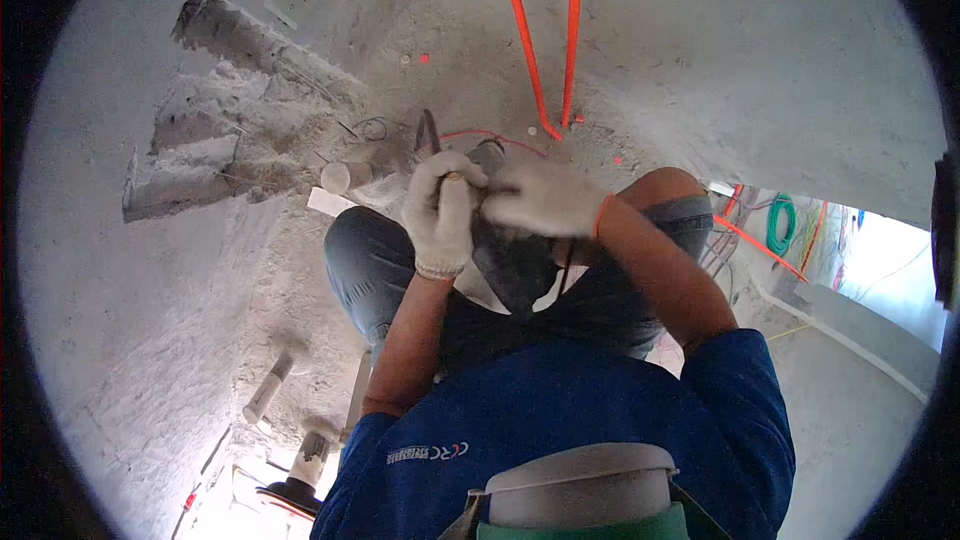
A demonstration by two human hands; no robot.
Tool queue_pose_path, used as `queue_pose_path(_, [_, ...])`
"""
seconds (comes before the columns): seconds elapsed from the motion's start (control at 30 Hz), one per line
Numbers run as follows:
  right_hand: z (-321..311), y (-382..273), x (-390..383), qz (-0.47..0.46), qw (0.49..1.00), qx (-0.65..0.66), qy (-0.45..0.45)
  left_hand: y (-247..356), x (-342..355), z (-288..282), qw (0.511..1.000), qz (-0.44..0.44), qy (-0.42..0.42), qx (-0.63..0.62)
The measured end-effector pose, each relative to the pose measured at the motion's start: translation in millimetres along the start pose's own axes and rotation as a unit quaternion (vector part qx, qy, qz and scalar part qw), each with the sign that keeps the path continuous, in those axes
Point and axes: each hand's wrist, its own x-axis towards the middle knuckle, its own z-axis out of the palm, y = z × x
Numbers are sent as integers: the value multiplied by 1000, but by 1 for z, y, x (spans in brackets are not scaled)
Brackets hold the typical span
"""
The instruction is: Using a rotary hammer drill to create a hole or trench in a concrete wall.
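My left hand, in a whitish work glove, is closed in front of my knees. A small brownish round tip shows at its fingers; the rest of what it grips is hidden. Close beside it, my right hand, gloved too, reaches in from the right; motion smears its fingers. Beneath and between the hands is a dark tool-like body, mostly covered, its kind unclear. Beyond the left hand stands a dark curved loop, next to a grey rounded piece. A black cord hangs near my right thigh.
Two orange conduits run down the far wall. To the left, rough channels are cut into the wall, near a capped pipe stub. More pipe stubs stand at lower left. A green coil hangs at right.
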Motion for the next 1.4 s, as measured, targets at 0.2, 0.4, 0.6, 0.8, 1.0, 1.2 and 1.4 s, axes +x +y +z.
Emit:
queue_pose_path(0.2, [-36,16,13,-27,998,-56,-25,6,5,13,995,2,-48,85])
queue_pose_path(0.4, [-54,34,51,-50,983,176,30,6,9,31,987,-17,-76,142])
queue_pose_path(0.6, [-68,22,112,-79,996,-15,46,4,11,67,970,48,-104,213])
queue_pose_path(0.8, [-167,71,-37,27,974,-198,102,1,11,55,983,-2,-104,152])
queue_pose_path(1.0, [-151,193,-217,270,919,-280,64,9,52,35,986,-56,-48,148])
queue_pose_path(1.2, [-3,340,-402,441,855,-215,170,4,103,15,980,-54,-7,192])
queue_pose_path(1.4, [21,278,-416,419,818,-56,390,-13,121,15,979,41,36,198])
